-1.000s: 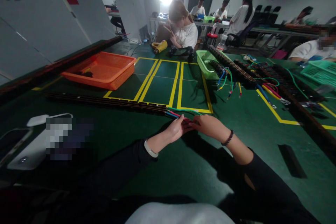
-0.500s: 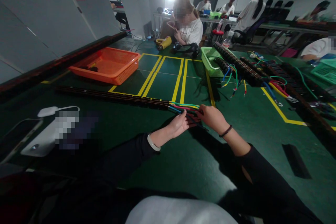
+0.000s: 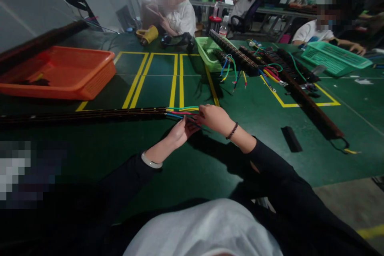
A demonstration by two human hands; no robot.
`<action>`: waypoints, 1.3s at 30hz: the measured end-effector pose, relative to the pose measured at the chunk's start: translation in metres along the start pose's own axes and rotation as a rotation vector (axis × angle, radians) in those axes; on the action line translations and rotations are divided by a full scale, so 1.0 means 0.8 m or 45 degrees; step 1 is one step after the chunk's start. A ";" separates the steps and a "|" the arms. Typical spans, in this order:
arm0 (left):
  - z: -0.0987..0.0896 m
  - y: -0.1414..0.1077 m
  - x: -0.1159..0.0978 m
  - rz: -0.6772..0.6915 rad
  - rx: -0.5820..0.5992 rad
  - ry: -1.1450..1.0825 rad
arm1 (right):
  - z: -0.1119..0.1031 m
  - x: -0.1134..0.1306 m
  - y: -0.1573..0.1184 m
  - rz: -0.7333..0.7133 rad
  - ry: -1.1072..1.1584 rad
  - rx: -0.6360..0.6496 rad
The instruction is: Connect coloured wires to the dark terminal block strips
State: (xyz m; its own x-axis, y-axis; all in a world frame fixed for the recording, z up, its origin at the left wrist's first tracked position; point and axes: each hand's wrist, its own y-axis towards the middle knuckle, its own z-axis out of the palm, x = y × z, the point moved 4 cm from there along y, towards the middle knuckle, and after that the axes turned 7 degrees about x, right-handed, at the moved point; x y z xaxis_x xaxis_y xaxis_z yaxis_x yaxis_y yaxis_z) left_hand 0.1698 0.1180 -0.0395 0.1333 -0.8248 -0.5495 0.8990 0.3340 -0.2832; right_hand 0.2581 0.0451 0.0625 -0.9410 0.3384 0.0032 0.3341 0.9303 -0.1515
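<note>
A long black cable chain [image 3: 90, 117] lies across the green table [image 3: 168, 168]. Coloured wires [image 3: 181, 109], green, yellow, red and blue, come out of its right end. My left hand [image 3: 182, 131] is curled under these wires, palm up, and holds them from below. From the right, my right hand [image 3: 214, 118] grips the wires with bent fingers close to the left fingertips. The wire ends are mostly hidden by my fingers.
An orange basket [image 3: 99, 82] stands at the left. At the back are a yellow heat gun [image 3: 149, 35], a light green basket [image 3: 207, 54] and more cable chains [image 3: 237, 54] with loose wires. A black strip [image 3: 291, 139] lies at right; co-workers sit beyond.
The view has swung to the right, so the table things appear further left. Both hands stay at the wires, with only slight finger movement.
</note>
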 end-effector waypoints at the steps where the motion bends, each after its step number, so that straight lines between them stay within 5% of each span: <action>1: -0.001 0.000 0.000 -0.008 -0.001 0.000 | 0.000 0.004 -0.003 -0.037 0.015 0.036; 5: -0.003 0.000 -0.001 -0.018 0.022 0.051 | 0.010 0.016 -0.012 -0.161 -0.007 0.161; 16: 0.009 -0.005 0.001 -0.048 0.107 0.102 | 0.002 0.002 -0.001 -0.098 -0.100 0.093; 27: 0.013 -0.013 0.002 -0.058 0.172 0.226 | 0.029 0.007 0.010 -0.162 -0.155 0.160; 31: 0.012 -0.013 0.002 -0.018 0.180 0.236 | 0.008 -0.004 0.013 -0.183 -0.117 -0.024; 35: 0.012 -0.013 0.003 -0.033 0.176 0.258 | 0.001 -0.016 0.033 -0.168 -0.026 -0.223; 39: 0.011 -0.014 0.003 -0.048 0.186 0.335 | 0.026 -0.014 0.069 -0.306 0.121 -0.067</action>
State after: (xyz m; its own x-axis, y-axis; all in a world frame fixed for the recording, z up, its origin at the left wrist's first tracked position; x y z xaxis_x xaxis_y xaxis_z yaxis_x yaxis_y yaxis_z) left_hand 0.1641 0.1086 -0.0306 0.0031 -0.6824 -0.7310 0.9543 0.2204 -0.2017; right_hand 0.2859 0.0897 0.0335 -0.9852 0.1164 0.1258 0.1064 0.9908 -0.0835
